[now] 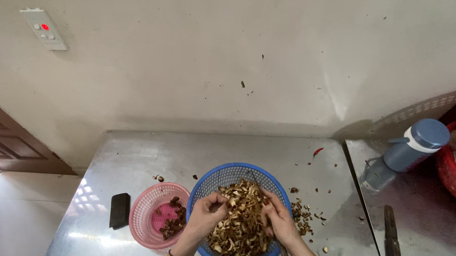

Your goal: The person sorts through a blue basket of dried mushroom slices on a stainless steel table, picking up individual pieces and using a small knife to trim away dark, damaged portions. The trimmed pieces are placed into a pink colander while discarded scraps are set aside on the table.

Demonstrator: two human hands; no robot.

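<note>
A few brown dried slices are pinched in the curled fingers of the left hand [206,212], over the heap of brown dried sliced pieces [240,224]. The right hand [280,221] is laid on the heap, fingers bent among the pieces; whether anything is gripped cannot be told. The heap is held in a round blue plastic mesh basket [232,171], set on a shiny metal table [130,159]. A smaller pink plastic mesh basket [147,217] with darker scraps stands just beside it on the left. A black rectangular object [120,210] lies further left. Loose crumbs [303,214] are scattered to the right. A dark-handled knife [393,243] and a blue-grey lidded bottle [406,153] are placed well apart.
</note>
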